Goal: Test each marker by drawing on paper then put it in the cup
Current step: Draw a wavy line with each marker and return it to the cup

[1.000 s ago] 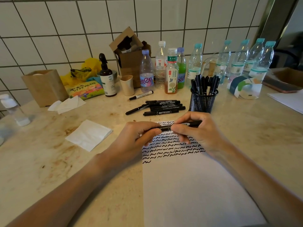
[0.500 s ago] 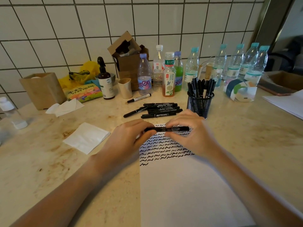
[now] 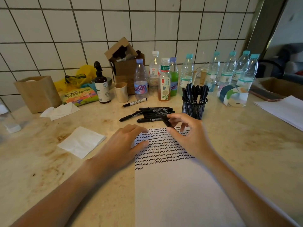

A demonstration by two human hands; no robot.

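Above the top edge of the paper [image 3: 177,185], we are holding a black marker [image 3: 166,121] in our right hand [image 3: 188,136], pinching it between thumb and forefinger with the other fingers spread loosely; it is tilting, one end pointing toward the pile of markers [image 3: 154,113] lying just beyond the sheet. Our left hand [image 3: 124,143] is resting flat, fingers relaxed and holding nothing, its fingertips pressing the paper's upper left corner. Rows of black squiggles are covering the upper part of the sheet. Just behind our right hand, the black mesh cup [image 3: 194,108] is standing upright, packed with markers. One white-barrelled marker [image 3: 135,102] is lying apart, near a row of bottles [image 3: 164,84] along the tiled wall. A white napkin [image 3: 82,141] is lying left of the paper.
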